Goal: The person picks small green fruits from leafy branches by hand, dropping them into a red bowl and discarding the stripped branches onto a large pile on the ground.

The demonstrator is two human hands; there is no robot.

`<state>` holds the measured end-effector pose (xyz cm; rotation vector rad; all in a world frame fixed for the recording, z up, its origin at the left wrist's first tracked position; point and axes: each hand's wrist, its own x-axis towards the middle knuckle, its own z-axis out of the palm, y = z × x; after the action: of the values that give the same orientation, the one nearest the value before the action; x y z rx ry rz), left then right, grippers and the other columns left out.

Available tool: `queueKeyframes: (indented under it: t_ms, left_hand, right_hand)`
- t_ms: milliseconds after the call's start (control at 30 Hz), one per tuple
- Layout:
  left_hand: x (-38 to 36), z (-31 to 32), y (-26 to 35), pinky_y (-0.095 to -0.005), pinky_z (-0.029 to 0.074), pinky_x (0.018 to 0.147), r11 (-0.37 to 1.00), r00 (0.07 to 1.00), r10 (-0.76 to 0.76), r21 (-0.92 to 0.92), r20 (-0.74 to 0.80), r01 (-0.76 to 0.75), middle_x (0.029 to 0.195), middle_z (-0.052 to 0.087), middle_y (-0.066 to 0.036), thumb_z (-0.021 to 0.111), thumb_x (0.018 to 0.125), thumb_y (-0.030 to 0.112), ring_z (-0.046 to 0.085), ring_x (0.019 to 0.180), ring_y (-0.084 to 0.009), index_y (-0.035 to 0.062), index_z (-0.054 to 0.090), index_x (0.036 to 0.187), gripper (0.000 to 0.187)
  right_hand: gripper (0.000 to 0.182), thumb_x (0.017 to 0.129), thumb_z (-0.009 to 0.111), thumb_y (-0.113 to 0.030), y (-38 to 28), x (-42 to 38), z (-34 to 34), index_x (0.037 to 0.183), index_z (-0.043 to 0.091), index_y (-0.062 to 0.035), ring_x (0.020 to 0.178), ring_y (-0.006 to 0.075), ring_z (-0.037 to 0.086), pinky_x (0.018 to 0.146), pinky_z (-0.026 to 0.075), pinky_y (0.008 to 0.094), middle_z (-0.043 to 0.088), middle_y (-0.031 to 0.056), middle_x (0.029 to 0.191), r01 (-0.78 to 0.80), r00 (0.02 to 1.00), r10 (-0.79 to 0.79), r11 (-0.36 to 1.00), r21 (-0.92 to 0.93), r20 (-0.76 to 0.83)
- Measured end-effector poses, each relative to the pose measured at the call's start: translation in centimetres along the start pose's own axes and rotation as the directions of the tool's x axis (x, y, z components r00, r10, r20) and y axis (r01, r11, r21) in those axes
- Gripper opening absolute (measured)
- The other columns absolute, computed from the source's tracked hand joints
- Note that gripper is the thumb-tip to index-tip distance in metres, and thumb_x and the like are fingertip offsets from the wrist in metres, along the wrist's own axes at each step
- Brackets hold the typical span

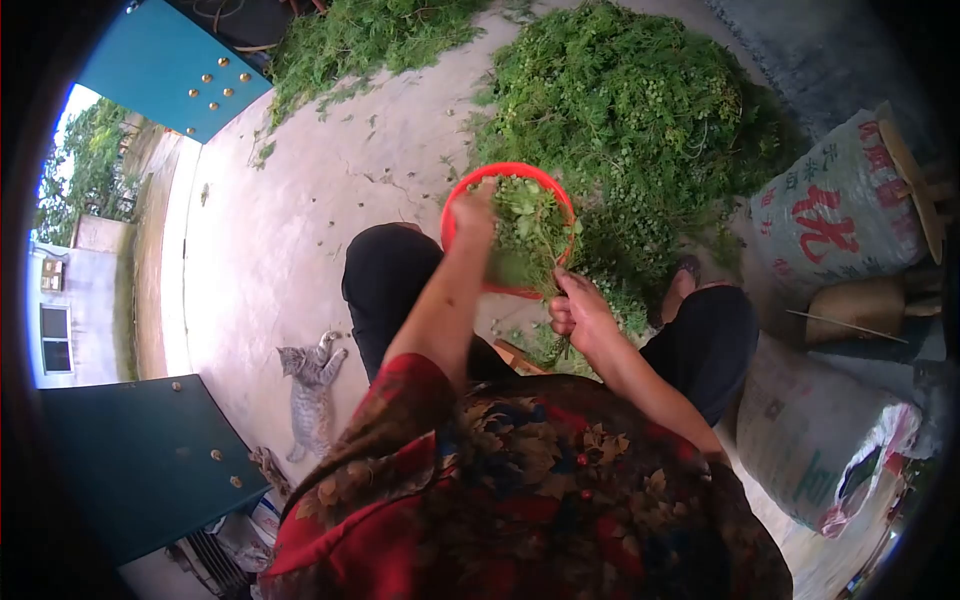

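Observation:
A red-rimmed basin (516, 168) stands between my knees with loose green leaves in it. Over its left side is my left hand (474, 207), blurred by motion, so its fingers cannot be made out. My right hand (580, 308) is closed round the stems of a leafy green sprig (545, 245) at the basin's lower right rim. The sprig's leafy part lies over the basin. Just beyond, a large heap of green branches (620, 110) reaches down to the basin's right side.
A grey tabby cat (312, 395) lies on the concrete floor at the left. More branches (370, 40) lie at the top. Printed sacks (835, 205) stand at the right beside a brown cylindrical object (855, 310). Blue-green door panels (170, 65) are at the left.

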<state>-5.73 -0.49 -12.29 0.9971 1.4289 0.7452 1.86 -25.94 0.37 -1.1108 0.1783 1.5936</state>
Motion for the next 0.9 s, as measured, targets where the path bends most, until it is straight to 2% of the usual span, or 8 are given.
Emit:
queueKeyframes:
  t_ms: [133, 233, 367, 400, 533, 667, 867, 900]
  left_hand:
    - [-1.8, -1.2, 3.4, -0.0317, 0.047, 0.054, 0.998, 0.995, -0.018, 0.064, 0.097, 0.011, 0.07, 0.061, -0.004, 0.058, 0.086, 0.042, 0.056, 0.054, -0.0172, 0.0016, 0.066, 0.084, 0.041]
    - [-0.1, 0.3, 0.0, -0.0309, 0.045, 0.073, 0.922, 0.916, 0.291, 0.174, 0.276, -0.346, 0.088, 0.062, -0.005, 0.059, 0.086, 0.037, 0.057, 0.083, -0.0128, 0.0048, 0.066, 0.092, 0.033]
    - [-4.2, 1.0, -0.9, -0.0294, 0.044, 0.071, 0.949, 0.889, 0.312, -0.059, 0.336, -0.311, 0.086, 0.063, -0.003, 0.058, 0.085, 0.045, 0.056, 0.079, -0.0132, 0.0037, 0.066, 0.1, 0.045]
    - [-7.5, 0.8, 1.9, -0.0288, 0.045, 0.07, 0.999, 0.931, 0.024, -0.041, 0.365, -0.01, 0.094, 0.061, -0.003, 0.06, 0.083, 0.049, 0.056, 0.084, -0.0127, 0.0041, 0.063, 0.106, 0.05]
    - [-12.9, 0.8, 5.1, -0.0311, 0.041, 0.082, 0.989, 0.8, -0.011, -0.112, 0.6, 0.097, 0.109, 0.057, -0.005, 0.062, 0.082, 0.051, 0.05, 0.1, -0.0144, 0.0053, 0.054, 0.116, 0.058]
    - [-13.5, 1.7, 5.1, -0.0272, 0.041, 0.071, 0.968, 0.766, 0.075, -0.233, 0.639, 0.099, 0.097, 0.059, -0.002, 0.069, 0.079, 0.04, 0.051, 0.084, -0.0115, 0.0073, 0.056, 0.108, 0.046]
    - [-12.5, 1.3, 5.1, -0.0283, 0.042, 0.061, 0.995, 0.834, 0.029, -0.097, 0.551, 0.03, 0.082, 0.06, 0.0, 0.069, 0.08, 0.036, 0.053, 0.074, -0.0128, 0.0086, 0.061, 0.093, 0.031]
    - [-11.9, 1.4, 4.8, -0.0298, 0.042, 0.059, 0.993, 0.842, 0.089, 0.02, 0.532, -0.118, 0.077, 0.059, -0.001, 0.067, 0.081, 0.037, 0.053, 0.069, -0.0137, 0.0087, 0.061, 0.088, 0.03]
  right_hand:
    - [0.02, 0.092, 0.052, -0.032, -1.8, 1.0, -0.1, 0.083, 0.042, -0.0169, 0.042, 0.0065, 0.028, 0.038, 0.018, 0.0222, 0.032, -0.0053, 0.053, 0.048, 0.999, -0.048, 0.999, -0.008, -0.005]
    - [0.022, 0.091, 0.054, -0.032, -2.4, 2.4, -0.3, 0.082, 0.042, -0.0163, 0.042, 0.0058, 0.027, 0.038, 0.017, 0.0221, 0.033, -0.0053, 0.053, 0.095, 0.995, -0.095, 0.995, -0.019, -0.01]
    - [0.022, 0.091, 0.054, -0.032, -2.3, 3.6, -1.7, 0.082, 0.042, -0.0161, 0.042, 0.0049, 0.027, 0.038, 0.017, 0.0218, 0.033, -0.0056, 0.054, 0.13, 0.992, -0.13, 0.991, -0.045, 0.0]
    - [0.022, 0.091, 0.054, -0.032, -2.2, 3.8, -1.9, 0.082, 0.042, -0.0163, 0.041, 0.0048, 0.027, 0.038, 0.017, 0.0218, 0.033, -0.0057, 0.054, 0.117, 0.993, -0.116, 0.992, -0.047, 0.026]
    - [0.023, 0.091, 0.054, -0.032, -1.2, 3.6, -1.1, 0.078, 0.041, -0.0176, 0.041, 0.004, 0.024, 0.038, 0.015, 0.0217, 0.032, -0.0067, 0.052, 0.079, 0.997, -0.081, 0.994, -0.08, -0.017]
    - [0.023, 0.092, 0.053, -0.031, -1.1, 3.3, -1.4, 0.077, 0.039, -0.0193, 0.041, 0.0042, 0.023, 0.038, 0.015, 0.0216, 0.031, -0.0072, 0.053, 0.0, 0.982, 0.004, 1.0, -0.022, 0.187]
    - [0.022, 0.093, 0.05, -0.028, -1.7, 2.6, -1.7, 0.076, 0.039, -0.0199, 0.042, 0.0049, 0.022, 0.038, 0.014, 0.022, 0.029, -0.0077, 0.053, -0.124, 0.938, 0.07, 0.983, 0.139, 0.338]
    - [0.022, 0.094, 0.049, -0.026, -1.8, 2.2, -1.5, 0.076, 0.039, -0.0198, 0.042, 0.0048, 0.021, 0.038, 0.013, 0.0219, 0.027, -0.0077, 0.054, -0.127, 0.941, 0.072, 0.981, 0.149, 0.332]
